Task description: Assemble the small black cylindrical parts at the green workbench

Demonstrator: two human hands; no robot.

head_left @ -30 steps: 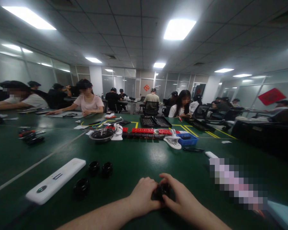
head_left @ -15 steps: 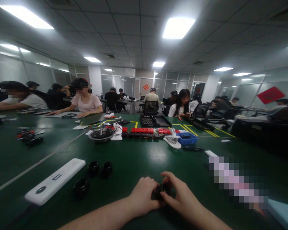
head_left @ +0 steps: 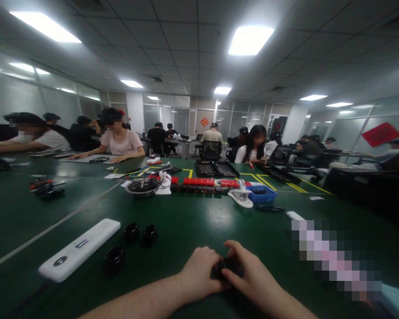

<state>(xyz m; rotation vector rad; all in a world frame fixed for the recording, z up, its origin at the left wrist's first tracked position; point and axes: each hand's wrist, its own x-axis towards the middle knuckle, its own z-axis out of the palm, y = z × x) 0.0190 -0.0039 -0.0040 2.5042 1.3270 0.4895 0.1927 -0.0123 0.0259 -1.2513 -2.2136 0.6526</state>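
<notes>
My left hand [head_left: 201,271] and my right hand [head_left: 248,268] meet low in the middle of the view, just above the green table [head_left: 182,226]. Between their curled fingers is a small black object [head_left: 222,264], mostly covered, so its shape is hard to make out. Both hands grip it from opposite sides. To the left stand three glossy black ring-shaped pieces: one [head_left: 131,232] at the back, another [head_left: 150,235] beside it, and a third [head_left: 114,260] nearer to me.
A white elongated device [head_left: 81,249] lies left. Farther back are a metal bowl [head_left: 142,188], red blocks in a row [head_left: 199,181], a white clamp [head_left: 241,195] and a blue bin [head_left: 262,194]. A blurred-out item [head_left: 332,257] lies right. People sit across the table.
The whole view has shifted slightly, so the table items appear a little farther right. The black object between my hands is more covered by my fingers.
</notes>
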